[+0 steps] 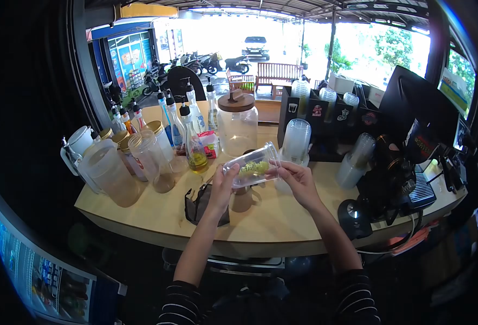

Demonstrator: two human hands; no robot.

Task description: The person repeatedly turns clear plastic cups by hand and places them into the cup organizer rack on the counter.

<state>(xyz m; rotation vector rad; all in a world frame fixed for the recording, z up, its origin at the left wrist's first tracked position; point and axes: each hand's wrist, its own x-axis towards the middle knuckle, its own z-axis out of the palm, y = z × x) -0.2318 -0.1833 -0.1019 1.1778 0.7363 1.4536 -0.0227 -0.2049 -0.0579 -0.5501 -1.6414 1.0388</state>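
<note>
A clear plastic cup (254,167) with yellow-green print on its side lies tilted sideways in the air above the counter, its rim toward the right. Wrapped round its base end is my left hand (223,187). At the rim end, the fingers of my right hand (297,181) pinch the cup. Beneath my left hand a dark grey cloth or bag (196,208) rests on the counter. Just behind the cup stands a large clear jar (238,130) with a wooden lid. A stack of clear cups (296,138) rises behind my right hand.
Several pump bottles (197,157) and a frosted pitcher (109,170) crowd the left of the wooden counter (282,230). To the right are more stacked cups (356,162), a small black scale-like device (353,214) and a black coffee machine (393,184). A black cup holder (317,116) stands behind.
</note>
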